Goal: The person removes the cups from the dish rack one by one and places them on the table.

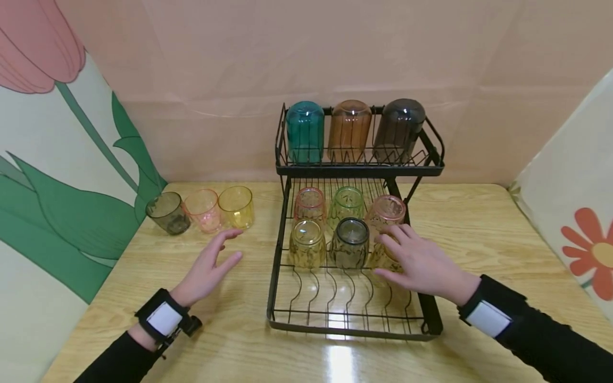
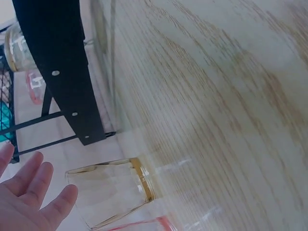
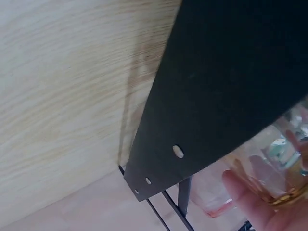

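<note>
My right hand grips a yellow glass that stands upside down at the right of the dish rack's lower tier. In the right wrist view, fingers curve along the side of this glass, and the hand covers part of it. My left hand is held over the table left of the rack, thumb and fingers apart, with nothing in it. Just beyond its fingertips stands an upright yellow glass, beside a pink glass and a dark grey glass.
The black two-tier dish rack stands on the wooden table. Its lower tier also holds several upturned glasses, among them a grey one and a green one. On top are teal, brown and dark glasses.
</note>
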Tool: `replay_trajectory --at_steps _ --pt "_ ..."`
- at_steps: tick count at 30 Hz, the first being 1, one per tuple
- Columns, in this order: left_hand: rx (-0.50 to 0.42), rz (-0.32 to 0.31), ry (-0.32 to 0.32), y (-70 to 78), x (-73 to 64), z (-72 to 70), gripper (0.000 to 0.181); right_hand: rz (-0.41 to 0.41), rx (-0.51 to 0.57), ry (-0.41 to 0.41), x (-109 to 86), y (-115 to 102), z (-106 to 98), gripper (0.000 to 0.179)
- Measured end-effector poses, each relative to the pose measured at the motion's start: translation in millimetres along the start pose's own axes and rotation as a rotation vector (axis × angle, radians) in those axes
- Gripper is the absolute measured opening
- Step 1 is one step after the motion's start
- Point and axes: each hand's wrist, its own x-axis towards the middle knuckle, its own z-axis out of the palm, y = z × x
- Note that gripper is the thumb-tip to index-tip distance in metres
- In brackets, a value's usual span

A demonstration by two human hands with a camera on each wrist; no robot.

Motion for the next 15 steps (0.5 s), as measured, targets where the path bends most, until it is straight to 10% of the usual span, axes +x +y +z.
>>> replay_trajectory --at_steps 15 --pt "-0.014 0.000 0.010 1.9 0.9 0.2 0.048 -0.095 -0.058 0.111 7.3 12 9 0.039"
